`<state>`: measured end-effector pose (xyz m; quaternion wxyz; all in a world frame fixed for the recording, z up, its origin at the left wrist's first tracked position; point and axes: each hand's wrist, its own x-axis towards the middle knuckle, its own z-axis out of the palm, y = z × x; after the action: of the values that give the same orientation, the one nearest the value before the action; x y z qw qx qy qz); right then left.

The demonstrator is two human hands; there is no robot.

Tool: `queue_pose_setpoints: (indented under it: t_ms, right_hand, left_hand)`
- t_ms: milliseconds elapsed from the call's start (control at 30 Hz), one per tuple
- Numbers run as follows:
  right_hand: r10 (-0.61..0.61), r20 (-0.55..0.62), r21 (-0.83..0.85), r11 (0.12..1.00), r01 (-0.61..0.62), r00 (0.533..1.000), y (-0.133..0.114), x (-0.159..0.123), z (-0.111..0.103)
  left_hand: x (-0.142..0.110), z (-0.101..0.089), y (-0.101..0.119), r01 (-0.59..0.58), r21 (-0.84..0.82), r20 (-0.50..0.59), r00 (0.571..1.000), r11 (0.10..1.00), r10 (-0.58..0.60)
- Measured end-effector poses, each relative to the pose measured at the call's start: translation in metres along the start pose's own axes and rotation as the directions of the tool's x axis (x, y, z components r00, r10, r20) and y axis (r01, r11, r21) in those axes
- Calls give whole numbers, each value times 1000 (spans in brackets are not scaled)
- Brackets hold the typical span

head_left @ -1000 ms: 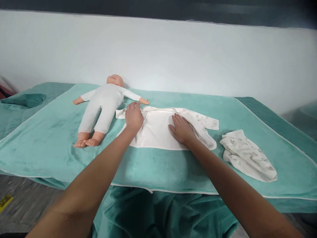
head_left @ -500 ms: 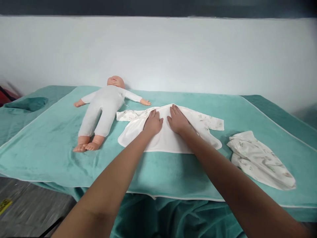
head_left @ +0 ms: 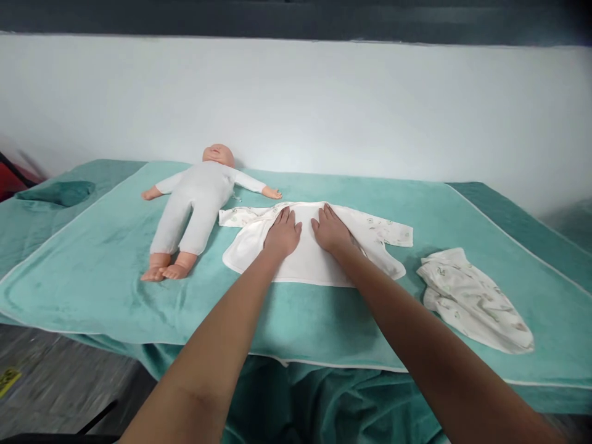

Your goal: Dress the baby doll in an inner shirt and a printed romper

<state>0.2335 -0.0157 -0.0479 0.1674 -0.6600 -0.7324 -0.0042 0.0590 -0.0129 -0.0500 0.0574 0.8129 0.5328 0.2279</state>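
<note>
- One dark-green drape [head_left: 296,398] hangs at the front, closest in. Can't tell if it's joined to the teal cover [head_left: 115,265] above; if it is, leaning on it could drag everything up there.
- Patterned garment [head_left: 476,299] lies bunched beside the right forearm, so a careless elbow swing could shove it sideways.
- White baby top [head_left: 308,265] is spread mid-cover, flaps folded out. Left hand [head_left: 283,234] and right hand [head_left: 332,228] both rest palm-down on it, fingers stretched, gripping nothing. Uneven pressing could ruck the fabric into creases, and sliding the palms outward might twist the flaps.
- Its sleeve [head_left: 240,217] on the doll's side sits just beside the doll [head_left: 203,188]; a sideways yank could make the two catch, imo.
- Doll's on its back up near the wall [head_left: 296,111], arms out, so a bump could nudge the head against it.

Headcount, near to far:
- One drape, one yellow floor marking [head_left: 8,381].
- One patterned garment.
- Two hands, one top, two sleeves that I can see.
- One teal cover under the lot.
- One doll: two arms, two feet.
- One wall behind.
</note>
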Motion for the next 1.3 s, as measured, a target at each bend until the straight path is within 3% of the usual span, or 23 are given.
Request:
queue_pose_setpoints:
  t_ms: [167, 400, 533, 667, 800, 1033, 1200, 1300]
  right_hand:
    - [-22, 12, -37, 999, 22, 1000, -3, -19, -3]
    - [125, -2, -113, 986, -124, 992, -14, -54, -11]
    - [99, 25, -130, 987, -95, 995, -24, -83, -20]
    - [4, 63, -143, 990, 5, 998, -28, -113, -24]
    - [-74, 46, -166, 983, 81, 996, -29, -137, -26]
    - [-64, 33, -150, 986, 68, 997, -31, -174, -37]
    - [-117, -5, -102, 988, 116, 993, -11, -216, -50]
    - [-134, 33, 63, 989, 131, 990, 10, -229, -66]
  left_hand:
    - [-36, -13, 6, 5, 98, 39, 999, 995, -9]
    - [-85, -32, 13, -8, 168, 86, 996, 986, -7]
    - [-119, -43, 22, 19, 174, 97, 995, 985, -36]
    - [-145, -50, 29, 51, 154, 36, 998, 987, -57]
    - [-159, -51, 31, 43, 137, -20, 999, 990, -41]
    - [-180, -64, 25, -8, 121, -48, 999, 993, 14]
    - [-192, -72, 18, -36, 96, -122, 991, 995, 48]
    - [-195, -71, 19, -23, 100, -152, 988, 995, 38]
